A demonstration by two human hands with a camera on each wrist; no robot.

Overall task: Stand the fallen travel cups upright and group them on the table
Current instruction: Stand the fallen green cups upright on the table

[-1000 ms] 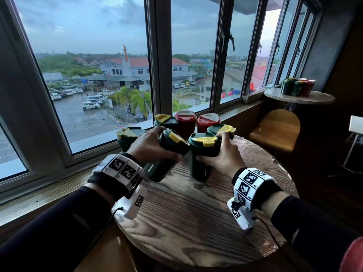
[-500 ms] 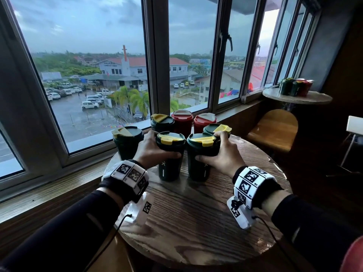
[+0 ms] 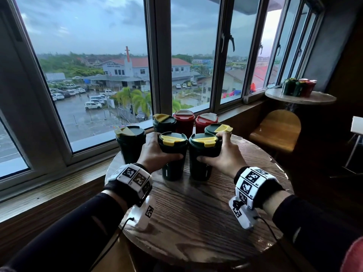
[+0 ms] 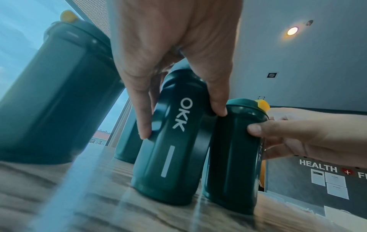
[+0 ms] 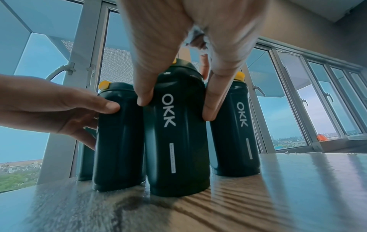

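Note:
Several travel cups stand upright on the round wooden table (image 3: 196, 222). Two dark green cups with yellow lids stand side by side at the front. My left hand (image 3: 157, 154) grips the left one (image 3: 172, 165), also the left front cup (image 4: 168, 157) in the left wrist view. My right hand (image 3: 222, 158) grips the right one (image 3: 202, 163), the right front cup (image 5: 176, 141) in the right wrist view. Behind them stand two red cups (image 3: 184, 122), another green cup (image 3: 164, 122) and a green cup (image 3: 218, 129) at the right. One more green cup (image 3: 130, 144) stands apart at the left.
The window sill (image 3: 49, 189) runs along the table's left and far side. A wooden stool (image 3: 275, 132) stands at the right. A second small table (image 3: 300, 97) at the far right carries more cups. Bare tabletop lies between my wrists.
The left cup was tilted in my left hand a second ago; it now stands upright on the table beside the right cup. My right hand has kept its hold.

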